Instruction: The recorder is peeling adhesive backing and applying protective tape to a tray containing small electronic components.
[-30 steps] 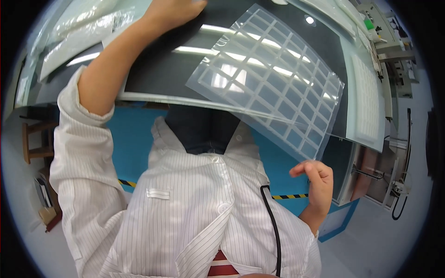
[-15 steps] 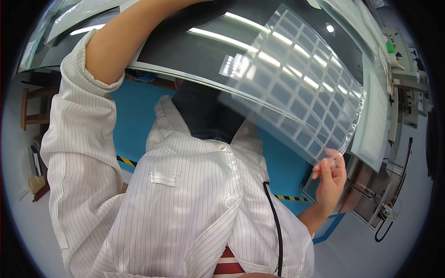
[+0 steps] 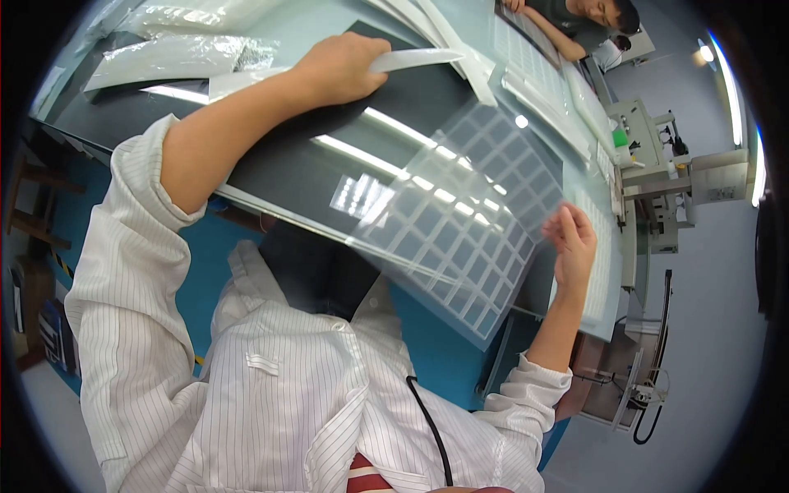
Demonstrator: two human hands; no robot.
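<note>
My left hand (image 3: pixel 349 70) is closed around a narrow white blade-like strip (image 3: pixel 423 58), held over the dark, glossy table panel (image 3: pixel 288 177). A clear plastic sheet with a grid of rectangular cells (image 3: pixel 460 246) lies across the panel's right part. Its near corner sticks out past the table's front edge. At the sheet's right edge is my right hand (image 3: pixel 571 238), thumb and fingers pinched together. Whether they grip the sheet's edge or a thin film from it, I cannot make out.
Crinkled clear plastic packs (image 3: pixel 177 66) lie at the far left. Long white strips (image 3: pixel 448 41) are at the back. Another person (image 3: pixel 567 37) sits at the far right. Grey equipment (image 3: pixel 645 140) stands right of the table, beside white gridded sheets (image 3: pixel 596 263).
My view has shifted, bringing my left hand and the other person into sight. My right hand has left the sheet's near corner and moved up along its right edge. The sheet lies lower.
</note>
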